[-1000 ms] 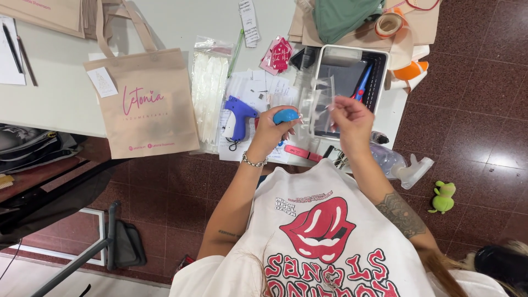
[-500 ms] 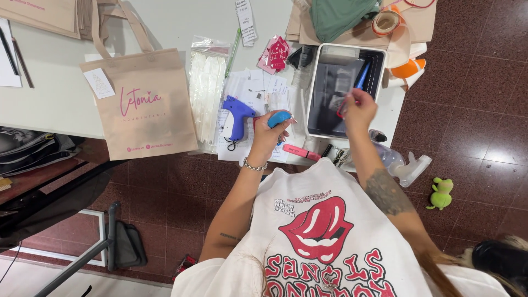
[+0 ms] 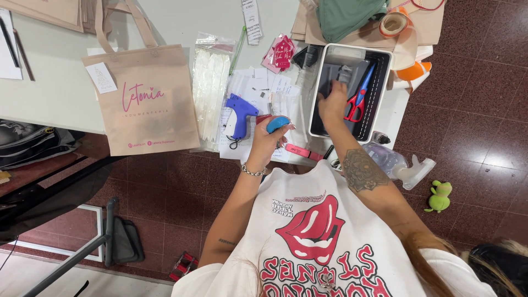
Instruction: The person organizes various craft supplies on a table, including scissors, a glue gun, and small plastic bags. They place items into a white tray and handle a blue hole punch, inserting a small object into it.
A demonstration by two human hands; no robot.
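My left hand (image 3: 269,140) is closed around a small blue-capped tool (image 3: 278,123) with a bit of red showing behind the cap; it sits at the near edge of the table, just above the fingers, the blue end poking out past them. My right hand (image 3: 334,103) is down inside the white tray (image 3: 385,88), fingers spread over its dark floor — I cannot tell whether it has pinched anything or is only feeling about.

Risks, as I judge them: the red-handled scissors (image 3: 357,99) lie just right of that hand, touching or nearly so, and a blind sweep sideways could catch the blades. The tray overhangs toward me; pressing down on its near end might tip it. The pink cutter (image 3: 300,150), below my left hand at the table's lip, looks ready to be knocked off by my wrist.

The tool's long axis seems to run roughly left to right, tilted slightly, blue cap toward the tray; most of its body is hidden in my grip, so I hold that loosely — the blue tagging gun (image 3: 239,113) lies just left of it
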